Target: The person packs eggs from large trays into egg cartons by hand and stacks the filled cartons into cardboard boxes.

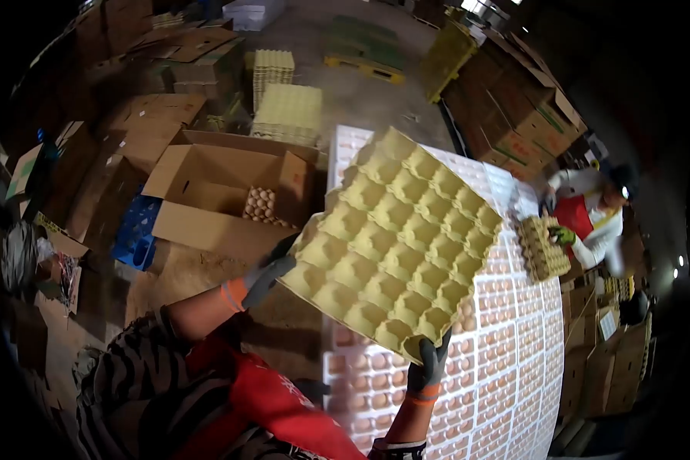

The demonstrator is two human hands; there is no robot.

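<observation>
A yellow pulp egg tray (395, 238) is held up tilted in front of me, its cups showing no eggs. My left hand (274, 268), in a dark glove with an orange cuff, is closed on its left edge. At the near right corner my right hand (429, 364), gloved the same way, grips the tray; some fingers are hidden behind it. Beneath and beyond lie white trays (506, 330) filled with brown eggs, spread over a wide surface. The egg tray covers part of them.
An open cardboard box (230, 188) with eggs inside stands to the left. Stacked yellow egg trays (287, 111) are behind it. Across the white trays, a co-worker (590, 215) holds another egg tray (543, 249). A blue crate (136, 230) sits at left; large cartons (506, 107) stand at back right.
</observation>
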